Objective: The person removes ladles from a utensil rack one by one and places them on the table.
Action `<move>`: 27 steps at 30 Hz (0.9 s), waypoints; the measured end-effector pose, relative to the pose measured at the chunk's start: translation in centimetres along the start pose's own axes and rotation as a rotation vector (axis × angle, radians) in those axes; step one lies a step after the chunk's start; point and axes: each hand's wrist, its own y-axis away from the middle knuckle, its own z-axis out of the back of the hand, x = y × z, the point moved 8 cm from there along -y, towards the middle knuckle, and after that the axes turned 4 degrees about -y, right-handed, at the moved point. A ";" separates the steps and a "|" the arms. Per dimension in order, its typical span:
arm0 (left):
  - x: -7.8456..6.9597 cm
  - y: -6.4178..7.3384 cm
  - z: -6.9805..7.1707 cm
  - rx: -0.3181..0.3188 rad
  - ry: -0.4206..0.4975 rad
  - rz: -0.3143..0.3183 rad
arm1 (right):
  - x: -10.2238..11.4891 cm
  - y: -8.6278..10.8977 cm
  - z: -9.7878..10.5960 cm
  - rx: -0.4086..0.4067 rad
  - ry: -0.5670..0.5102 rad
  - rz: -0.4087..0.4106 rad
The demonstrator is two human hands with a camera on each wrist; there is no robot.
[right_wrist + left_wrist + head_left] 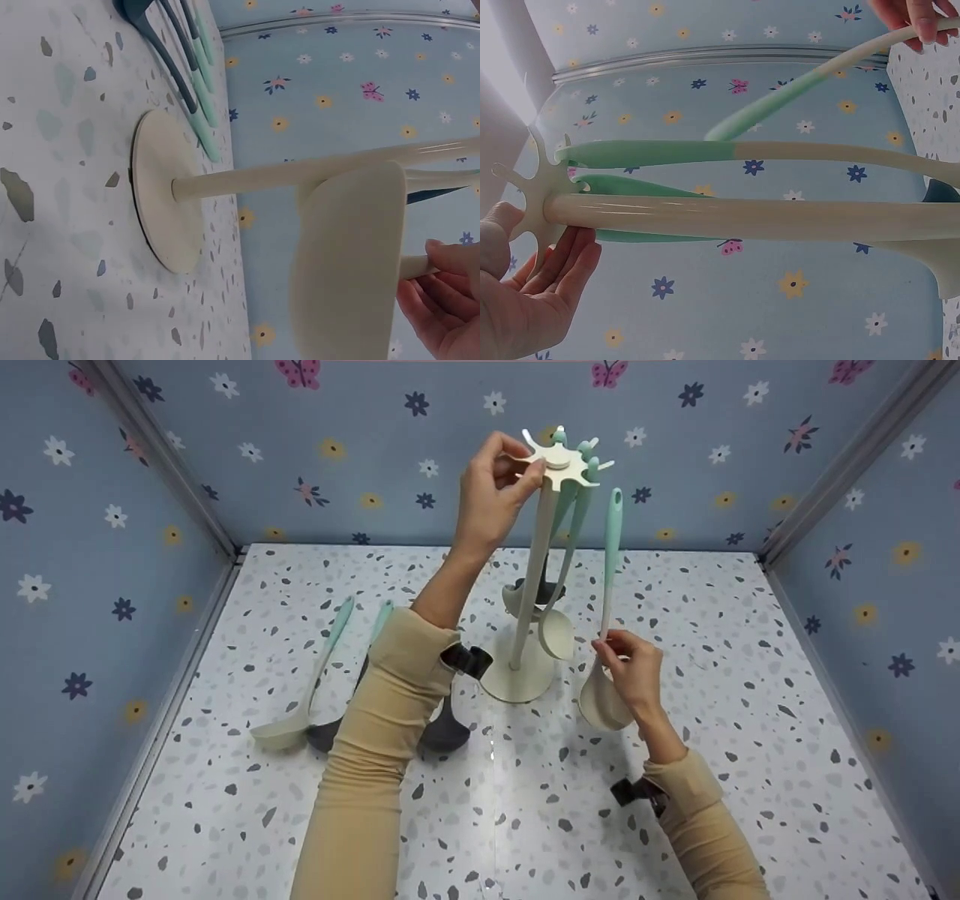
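My left hand (491, 499) pinches the hooked top of a cream utensil stand (531, 577), thumb and fingers at its rim. Green-handled utensils hang from the stand's hooks, among them a cream spoon (556, 634) and a dark-headed one (551, 591). To the right of the stand, my right hand (634, 667) grips a cooking utensil (613, 536) low on its cream shaft. Its green handle points up, apart from the hooks. The broad cream head (349, 262) hangs below the fingers, over the table; its exact kind I cannot tell.
On the speckled table (525, 817), a cream ladle (281, 733) lies to the left. Beside it are two dark-headed utensils, one (322, 735) partly hidden by my left sleeve, the other a dark ladle (446, 731). Flowered panels (420, 450) enclose the back and sides.
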 end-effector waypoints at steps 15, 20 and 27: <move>-0.9 0.5 0.1 0.010 -0.023 0.007 | -5.8 1.2 -2.6 0.226 0.127 -0.310; -2.3 1.1 0.2 0.006 -0.034 -0.013 | -7.1 1.4 -3.2 0.276 0.179 -0.330; -2.2 1.0 0.3 0.005 -0.030 -0.012 | -9.5 1.8 -4.0 0.353 0.251 -0.435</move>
